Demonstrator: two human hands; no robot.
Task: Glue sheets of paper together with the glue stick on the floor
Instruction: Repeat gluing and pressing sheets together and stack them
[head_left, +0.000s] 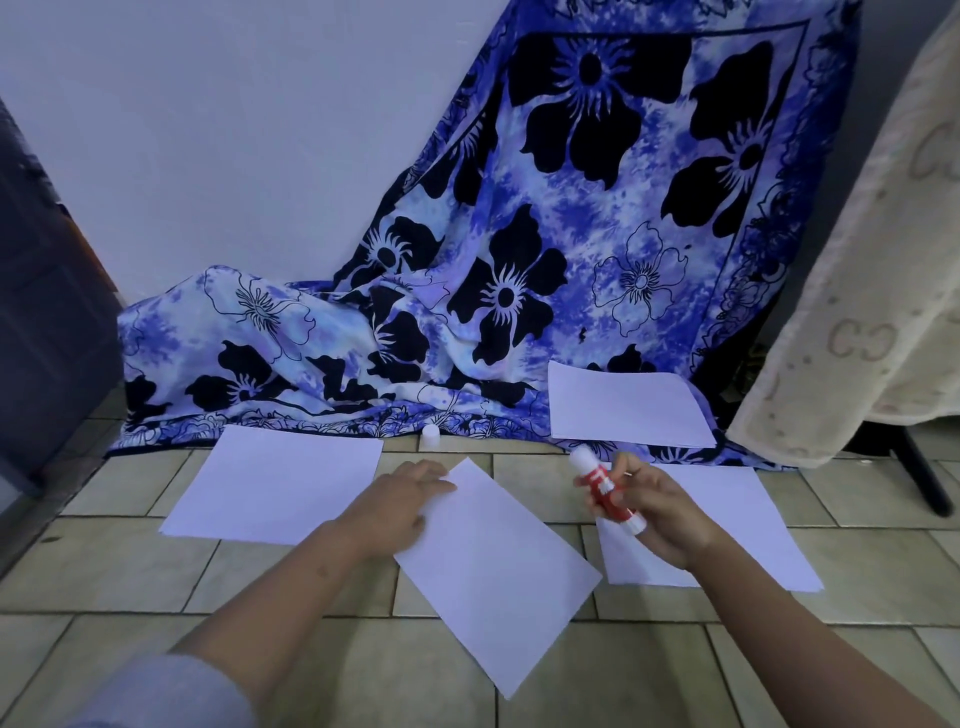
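Head view. The left hand (400, 504) is lying flat, fingers straight and together, pressing on the upper left edge of the middle sheet of paper (498, 577), which is resting askew on the tiled floor (114, 561). The right hand (657, 514) is holding the red glue stick (597, 480) above the floor. Its grip is curling round the lower half of the tube, with the fingers wrapping the barrel and the white base showing beneath them. The uncapped white end is pointing up and to the left, away from the paper. The stick is hovering over the near left corner of the right sheet (753, 519), apart from the middle sheet. A left sheet (275, 483) is lying flat beside the left hand, with the middle sheet just overlapping its near right corner. A small white cap (430, 435) is standing on the floor beyond it, at the hem of the blue floral cloth (597, 208). A fourth sheet (623, 405) is lying on that cloth. A cream blanket (857, 312) is hanging at right.
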